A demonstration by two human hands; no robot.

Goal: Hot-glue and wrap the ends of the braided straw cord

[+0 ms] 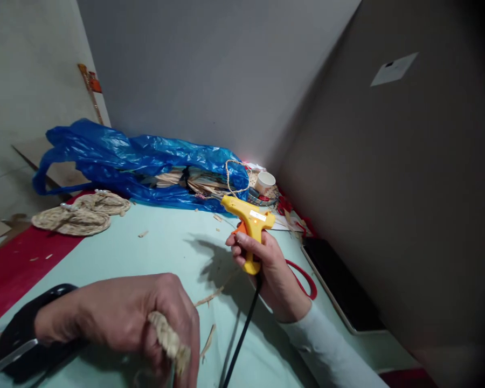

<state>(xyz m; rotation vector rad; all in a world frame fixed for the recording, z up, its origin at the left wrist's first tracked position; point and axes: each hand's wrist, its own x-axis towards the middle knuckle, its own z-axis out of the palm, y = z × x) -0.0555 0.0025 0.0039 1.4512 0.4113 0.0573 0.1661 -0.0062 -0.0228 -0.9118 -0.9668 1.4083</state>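
Observation:
My right hand (269,258) is wrapped round the handle of a yellow glue gun (248,215), fingers by its orange trigger (241,229). The nozzle points to the upper left, and a black cord (242,337) runs down from the grip. Lower left, my left hand (145,312) is closed on a braided straw strip (167,337), whose end sticks out between the fingers. The strip's lower part is hidden by the hand and the frame's edge. The glue gun and the strip are apart.
A blue plastic bag (145,151) with dried straw (173,180) lies at the back. Woven straw slippers (75,218) rest at the left. A white cup (265,182), red scissor-like handle (307,277) and dark tablet-like slab (339,285) are on the right. Straw scraps (208,340) litter the pale cloth (157,248).

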